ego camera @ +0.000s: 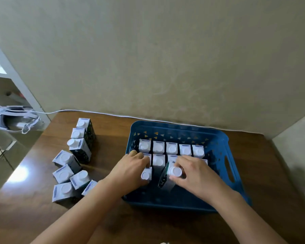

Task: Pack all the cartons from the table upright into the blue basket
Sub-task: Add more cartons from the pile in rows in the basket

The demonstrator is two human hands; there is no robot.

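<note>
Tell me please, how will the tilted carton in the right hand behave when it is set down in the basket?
The tilted carton looks stiff, with flat sides, so it should likely slide rather than roll. It seems tall and narrow, so it may tip until neighbours support it. The right hand grips near its round white cap; the blue basket has open floor there.

Two bare forearms reach in from the near edge, converging toward the centre. The left hand (pixel 133 169) lies knuckles-up, fingers curled downward, a ring on one finger. The right hand (pixel 195 173) grips with fingers and thumb curled inward.
</note>
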